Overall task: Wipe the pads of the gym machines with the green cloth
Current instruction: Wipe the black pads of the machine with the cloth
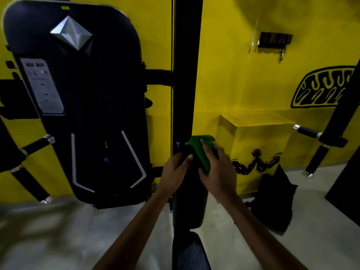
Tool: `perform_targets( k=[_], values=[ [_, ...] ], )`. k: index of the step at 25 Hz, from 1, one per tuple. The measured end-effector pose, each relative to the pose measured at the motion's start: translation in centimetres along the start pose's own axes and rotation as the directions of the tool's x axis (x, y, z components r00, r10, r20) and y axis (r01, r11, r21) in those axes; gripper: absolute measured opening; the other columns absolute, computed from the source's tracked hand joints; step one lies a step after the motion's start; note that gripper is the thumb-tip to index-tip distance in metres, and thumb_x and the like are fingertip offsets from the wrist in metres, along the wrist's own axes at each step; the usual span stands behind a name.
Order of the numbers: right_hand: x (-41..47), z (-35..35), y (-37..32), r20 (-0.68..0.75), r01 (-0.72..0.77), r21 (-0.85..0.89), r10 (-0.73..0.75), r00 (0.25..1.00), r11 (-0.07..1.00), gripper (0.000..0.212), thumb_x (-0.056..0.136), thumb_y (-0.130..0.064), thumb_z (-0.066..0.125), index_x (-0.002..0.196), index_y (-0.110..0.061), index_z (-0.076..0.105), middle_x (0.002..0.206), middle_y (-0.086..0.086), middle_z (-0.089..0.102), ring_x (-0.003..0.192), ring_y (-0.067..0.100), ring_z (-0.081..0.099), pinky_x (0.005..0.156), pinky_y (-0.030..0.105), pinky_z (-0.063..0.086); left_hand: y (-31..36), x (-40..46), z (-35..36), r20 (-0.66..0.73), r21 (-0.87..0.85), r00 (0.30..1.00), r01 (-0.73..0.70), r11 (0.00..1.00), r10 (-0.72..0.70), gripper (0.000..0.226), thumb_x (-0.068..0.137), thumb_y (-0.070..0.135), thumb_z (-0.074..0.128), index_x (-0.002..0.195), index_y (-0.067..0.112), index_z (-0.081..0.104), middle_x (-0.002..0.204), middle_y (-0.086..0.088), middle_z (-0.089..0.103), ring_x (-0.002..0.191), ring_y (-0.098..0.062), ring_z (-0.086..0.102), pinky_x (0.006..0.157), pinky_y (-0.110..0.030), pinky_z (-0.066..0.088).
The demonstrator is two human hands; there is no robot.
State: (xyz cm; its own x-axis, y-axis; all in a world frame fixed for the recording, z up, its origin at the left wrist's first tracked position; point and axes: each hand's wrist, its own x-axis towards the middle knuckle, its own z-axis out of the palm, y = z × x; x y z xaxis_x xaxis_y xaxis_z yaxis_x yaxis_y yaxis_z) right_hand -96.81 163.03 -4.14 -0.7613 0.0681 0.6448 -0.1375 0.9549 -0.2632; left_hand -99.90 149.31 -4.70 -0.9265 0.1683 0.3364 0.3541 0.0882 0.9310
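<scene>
Nearest, at the bottom edge, a dark seat pad [191, 252] sits on the black machine frame, and just above it rises the long black back pad [190, 203], running up along the upright post [186, 65]. Both forearms reach in from below toward the top of that pad.

The left hand [174, 172] grips the pad's left edge near its top, fingers curled round the side and the thumb lying across the front. The right hand [218, 170] presses the green cloth [201, 151] against the upper right part of the pad, fingers spread fairly flat over the fabric; the cloth is folded and wraps over the pad's top corner, showing above and left of the fingers.

On the grey floor [58, 230] to the right, a black bag [272, 199] slumps against a low yellow box-shaped ledge [261, 137]. To the left stands a large black shroud [81, 98] with a silver diamond emblem [71, 33] and a pale instruction label [41, 86]. Chrome-capped black handles [307, 131] stick out on the right side. Behind everything is a yellow wall [253, 84] with black painted figures.
</scene>
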Motion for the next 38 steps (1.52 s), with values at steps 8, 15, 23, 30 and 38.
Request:
perform_targets(
  k=[8, 15, 23, 30, 38],
  values=[
    [12.6, 0.4, 1.0, 0.465, 0.350, -0.244, -0.208, 0.861, 0.904, 0.062, 0.088, -0.039, 0.054, 0.145, -0.036, 0.030, 0.135, 0.008, 0.042, 0.116, 0.035, 0.046, 0.087, 0.040, 0.043, -3.4, 4.7, -0.2, 0.092, 0.708, 0.979, -0.192, 0.679, 0.181, 0.069, 0.094, 0.013, 0.052, 0.151, 0.008, 0.014, 0.157, -0.009, 0.017, 0.143, -0.024, 0.023, 0.111, -0.039, 0.035],
    [14.4, -0.2, 6.6, 0.519, 0.320, -0.123, -0.214, 0.828, 0.939, 0.055, 0.090, -0.038, 0.055, 0.142, -0.034, 0.038, 0.131, 0.004, 0.047, 0.115, 0.031, 0.051, 0.080, 0.036, 0.048, -3.5, 4.1, -0.2, 0.047, 0.781, 0.966, -0.194, 0.594, 0.254, 0.071, 0.096, 0.034, 0.051, 0.151, 0.013, 0.012, 0.159, -0.002, 0.010, 0.145, -0.014, 0.013, 0.113, -0.028, 0.027],
    [11.2, 2.4, 11.4, 0.362, -0.062, 0.502, -0.144, 0.921, 0.863, 0.052, 0.091, -0.018, 0.060, 0.140, -0.017, 0.043, 0.127, 0.013, 0.051, 0.107, 0.036, 0.055, 0.083, 0.045, 0.048, -2.8, 6.3, 0.1, 0.188, 0.872, 0.940, -0.293, 0.391, 0.285, 0.067, 0.094, 0.048, 0.023, 0.146, 0.007, 0.028, 0.152, -0.013, 0.031, 0.143, -0.024, 0.021, 0.114, -0.034, 0.010],
    [7.0, 5.3, 10.3, 0.258, -0.331, 0.778, 0.209, 0.943, 0.535, 0.053, 0.077, -0.025, 0.055, 0.128, -0.012, 0.055, 0.098, 0.003, 0.064, 0.084, 0.015, 0.059, 0.061, 0.006, 0.043, -3.4, 8.3, 3.9, 0.269, 0.953, 0.914, -0.298, 0.053, 0.303, 0.057, 0.096, 0.039, 0.030, 0.134, 0.001, 0.048, 0.136, -0.014, 0.053, 0.129, -0.029, 0.048, 0.110, -0.058, 0.025],
    [6.5, 6.6, 11.0, 0.291, -0.366, 0.860, 0.247, 0.924, 0.355, 0.030, 0.081, -0.021, 0.057, 0.111, -0.024, 0.058, 0.089, 0.000, 0.066, 0.079, 0.014, 0.063, 0.068, 0.027, 0.051, -5.3, 7.2, 5.4, 0.239, 0.963, 0.861, -0.269, 0.003, 0.450, 0.058, 0.096, 0.036, 0.034, 0.144, 0.003, 0.028, 0.147, -0.017, 0.039, 0.137, -0.031, 0.033, 0.116, -0.050, 0.010]
  ],
)
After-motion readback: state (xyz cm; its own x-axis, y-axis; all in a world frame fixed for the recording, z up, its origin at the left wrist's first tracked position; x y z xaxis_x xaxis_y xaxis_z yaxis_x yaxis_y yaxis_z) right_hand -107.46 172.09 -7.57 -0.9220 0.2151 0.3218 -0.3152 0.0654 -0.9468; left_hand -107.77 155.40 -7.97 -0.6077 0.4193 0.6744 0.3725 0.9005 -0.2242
